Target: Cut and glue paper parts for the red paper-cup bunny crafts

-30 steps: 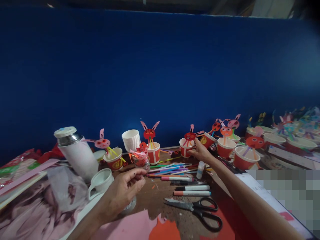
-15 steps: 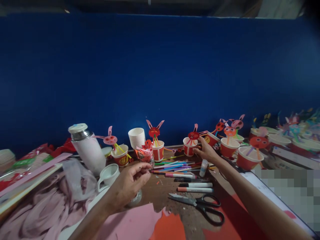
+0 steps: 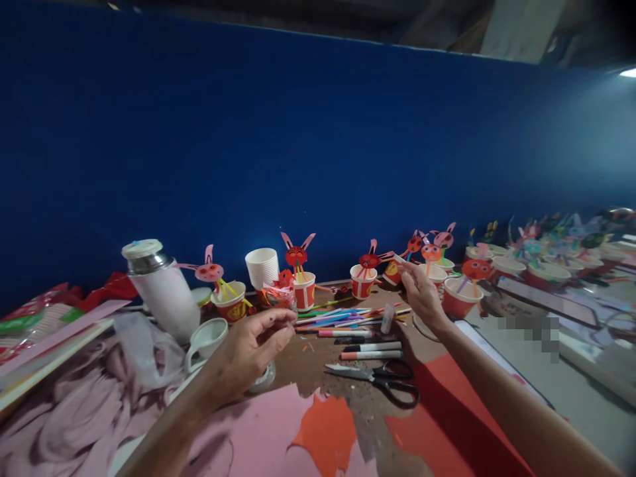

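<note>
Head camera: the right hand (image 3: 421,295) is by a tipped paper cup (image 3: 392,272) near the desk's (image 3: 304,368) back edge, the left hand (image 3: 251,348) curled by a jar (image 3: 281,299) (can't tell if either grips).

— What pose do you see?
— The left forearm (image 3: 186,414) slants up from the view's lower left, the right forearm (image 3: 511,391) stretches in from the lower right; the 2 are bare.
— And at their ends?
— The left hand (image 3: 253,343) is half curled, thumb and fingertips close together. The right hand (image 3: 421,291) reaches farther forward, fingers pointing ahead and leftward. Whether either grips anything, I can't tell.
</note>
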Tool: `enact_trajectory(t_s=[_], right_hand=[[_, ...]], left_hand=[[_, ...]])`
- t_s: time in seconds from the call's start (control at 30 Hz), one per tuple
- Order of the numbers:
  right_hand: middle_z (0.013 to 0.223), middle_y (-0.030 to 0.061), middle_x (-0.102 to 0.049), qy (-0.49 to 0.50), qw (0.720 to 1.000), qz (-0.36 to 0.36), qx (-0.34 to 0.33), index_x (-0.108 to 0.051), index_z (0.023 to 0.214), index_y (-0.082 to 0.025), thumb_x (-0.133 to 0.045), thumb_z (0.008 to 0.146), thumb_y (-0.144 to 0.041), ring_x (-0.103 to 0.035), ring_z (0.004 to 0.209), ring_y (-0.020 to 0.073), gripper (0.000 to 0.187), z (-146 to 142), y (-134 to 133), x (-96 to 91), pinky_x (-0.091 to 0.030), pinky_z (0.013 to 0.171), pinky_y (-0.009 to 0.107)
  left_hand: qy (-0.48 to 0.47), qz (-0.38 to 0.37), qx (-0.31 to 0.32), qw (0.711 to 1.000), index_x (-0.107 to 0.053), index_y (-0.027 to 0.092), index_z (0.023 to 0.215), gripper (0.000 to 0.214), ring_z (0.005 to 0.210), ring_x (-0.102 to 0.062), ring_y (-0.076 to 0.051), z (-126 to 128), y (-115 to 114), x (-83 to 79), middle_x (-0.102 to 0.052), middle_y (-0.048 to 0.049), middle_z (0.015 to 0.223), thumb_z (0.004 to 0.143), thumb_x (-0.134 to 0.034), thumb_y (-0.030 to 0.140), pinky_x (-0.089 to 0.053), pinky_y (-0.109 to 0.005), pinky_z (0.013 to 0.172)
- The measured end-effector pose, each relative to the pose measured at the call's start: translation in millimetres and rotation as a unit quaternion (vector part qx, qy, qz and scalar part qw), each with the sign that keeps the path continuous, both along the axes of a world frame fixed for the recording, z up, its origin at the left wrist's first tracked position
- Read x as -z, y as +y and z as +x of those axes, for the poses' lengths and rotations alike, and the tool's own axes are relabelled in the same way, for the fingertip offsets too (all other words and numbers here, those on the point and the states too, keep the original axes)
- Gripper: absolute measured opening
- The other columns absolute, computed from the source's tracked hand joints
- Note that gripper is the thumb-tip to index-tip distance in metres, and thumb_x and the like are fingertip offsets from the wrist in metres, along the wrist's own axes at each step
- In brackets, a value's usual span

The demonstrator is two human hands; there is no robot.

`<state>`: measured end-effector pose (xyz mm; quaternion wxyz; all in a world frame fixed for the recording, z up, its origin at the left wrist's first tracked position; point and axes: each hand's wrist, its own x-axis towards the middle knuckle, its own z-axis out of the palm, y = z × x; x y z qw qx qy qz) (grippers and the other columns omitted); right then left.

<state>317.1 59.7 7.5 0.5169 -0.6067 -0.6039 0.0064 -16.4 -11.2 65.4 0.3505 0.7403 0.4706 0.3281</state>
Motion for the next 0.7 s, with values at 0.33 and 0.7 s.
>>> enact_trajectory(t_s=[0.33,0.7], right_hand=[[0.096,0.0063,-0.068,-0.254,0.946,-0.14,-0.145,-0.063,0.098,-0.021,-0.041,0.087,-0.038,-0.062,0.09,0.0196,0.03,-81.3,-57.6,-12.8,-0.043,0.078,0.027],[0.116,0.0211,-0.056,-0.388,0.879,-0.272,-0.05,-0.055,0.111,-0.006,-0.03,0.089,-0.048,-0.048,0.111,0.031,0.054,-122.8,5.4,22.3,-0.033,0.091,0.042]], left_hand=[[0.059,-0.002,0.067,0.996,-0.061,0.018,0.101,0.031,0.079,-0.057,-0.017,6.2,-14.9,-12.5,-0.065,-0.0041,0.091,0.08,-0.048,0.036,-0.043,-0.029,0.069],[0.065,0.005,0.133,0.989,-0.062,0.019,0.1,0.027,0.072,-0.053,-0.014,-2.4,-27.0,-28.1,-0.063,-0.0017,0.083,0.081,-0.046,0.028,-0.039,-0.026,0.064]])
